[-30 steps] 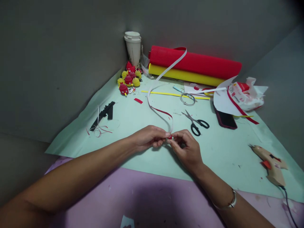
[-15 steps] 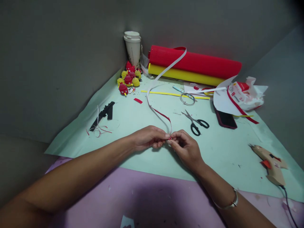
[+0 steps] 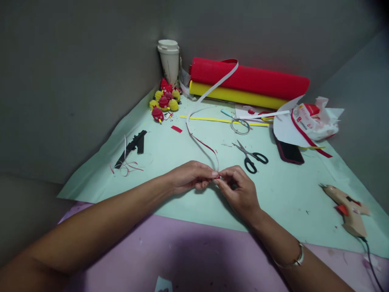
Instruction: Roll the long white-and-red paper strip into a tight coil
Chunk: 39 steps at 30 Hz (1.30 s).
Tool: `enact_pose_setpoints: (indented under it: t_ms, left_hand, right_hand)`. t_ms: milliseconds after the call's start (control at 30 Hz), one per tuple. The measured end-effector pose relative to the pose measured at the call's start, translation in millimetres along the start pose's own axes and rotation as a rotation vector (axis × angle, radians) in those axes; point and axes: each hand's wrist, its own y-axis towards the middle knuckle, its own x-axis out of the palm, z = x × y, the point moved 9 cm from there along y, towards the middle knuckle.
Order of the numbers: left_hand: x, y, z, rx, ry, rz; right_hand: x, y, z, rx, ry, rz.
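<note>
A long paper strip [image 3: 218, 83], red on one face and white on the other, curls from the red roll down to my fingers. At its near end, my left hand [image 3: 194, 177] pinches the strip between thumb and fingers. Fingertip to fingertip with it, my right hand [image 3: 238, 188] also grips the strip's small red end, which is mostly hidden by the fingers. Scissors [image 3: 251, 155] with black handles lie spread beyond my right hand.
Red corrugated roll [image 3: 252, 79] and yellow roll [image 3: 237, 94] lie at the back, near a white cup [image 3: 169, 63] and several red and yellow paper figures [image 3: 164, 101]. Black strips [image 3: 130, 149] are at left. A glue gun [image 3: 346, 209], phone [image 3: 288, 152] and tissue pack [image 3: 316, 121] sit at right.
The strip's loose curve has shifted slightly to the left and turned a little near my fingers. Both hands stay together in nearly the same place.
</note>
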Motion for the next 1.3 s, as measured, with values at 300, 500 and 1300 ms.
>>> enact_pose_setpoints:
  t_ms: [300,500,1300]
  left_hand:
    - [-0.5,0.5,-1.1,-0.014,0.001,0.000]
    - [-0.9,0.7,-0.6,-0.006,0.003,0.006]
    - [-0.2,-0.2,-1.3,-0.045,0.013,-0.041]
  right_hand:
    - [4.8,0.6,4.8,0.028,0.056,-0.077]
    - [2.6,-0.1,1.1,0.014,0.033,-0.035]
    - [3.3,-0.1,6.6,0.059,0.080,-0.068]
